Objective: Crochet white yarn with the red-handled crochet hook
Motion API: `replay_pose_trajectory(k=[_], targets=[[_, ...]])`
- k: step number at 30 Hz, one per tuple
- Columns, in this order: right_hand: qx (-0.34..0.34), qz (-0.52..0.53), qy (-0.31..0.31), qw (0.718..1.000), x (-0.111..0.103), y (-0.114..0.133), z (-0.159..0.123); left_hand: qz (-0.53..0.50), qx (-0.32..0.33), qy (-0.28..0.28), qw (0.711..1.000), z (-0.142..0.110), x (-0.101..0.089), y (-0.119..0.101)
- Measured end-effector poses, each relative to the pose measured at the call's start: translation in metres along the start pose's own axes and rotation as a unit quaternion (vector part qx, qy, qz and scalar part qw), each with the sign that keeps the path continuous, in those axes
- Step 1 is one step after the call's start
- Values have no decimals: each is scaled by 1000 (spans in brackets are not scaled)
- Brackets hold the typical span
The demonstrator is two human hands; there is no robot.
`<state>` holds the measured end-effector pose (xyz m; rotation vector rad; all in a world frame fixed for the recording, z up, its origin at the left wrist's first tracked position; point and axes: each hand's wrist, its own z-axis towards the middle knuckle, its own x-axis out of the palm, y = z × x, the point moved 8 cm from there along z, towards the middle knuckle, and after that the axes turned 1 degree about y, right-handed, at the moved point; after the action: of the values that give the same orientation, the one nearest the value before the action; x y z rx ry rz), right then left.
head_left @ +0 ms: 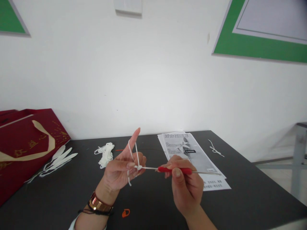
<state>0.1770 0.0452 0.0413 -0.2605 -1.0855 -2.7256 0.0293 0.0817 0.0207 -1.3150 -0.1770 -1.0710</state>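
Left hand [120,172] pinches yarn [138,167] (index raised, strand around it); right hand [188,188] grips hook [185,171]; papers [198,156] lie farther right.

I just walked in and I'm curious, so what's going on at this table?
A person is working white yarn with a red-handled tool. The left hand pinches the yarn, a strand looped around its raised index finger. The right hand grips the tool's handle, and its metal shaft reaches the yarn. A yarn pile and papers lie farther back on the table, and an orange clip lies nearer the person.
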Motion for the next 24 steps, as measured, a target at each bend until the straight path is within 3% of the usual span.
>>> replay_pose_trajectory(k=[10, 16, 24], targets=[[-117, -144, 88, 979, 11, 20, -11, -6, 6, -18, 1000, 1, -6, -1], [-211, -241, 165, 933, 26, 33, -21, -34, 10, -33, 999, 2, -7, -2], [-272, -295, 226, 888, 37, 36, -36, -32, 13, -47, 998, 2, -10, -2]])
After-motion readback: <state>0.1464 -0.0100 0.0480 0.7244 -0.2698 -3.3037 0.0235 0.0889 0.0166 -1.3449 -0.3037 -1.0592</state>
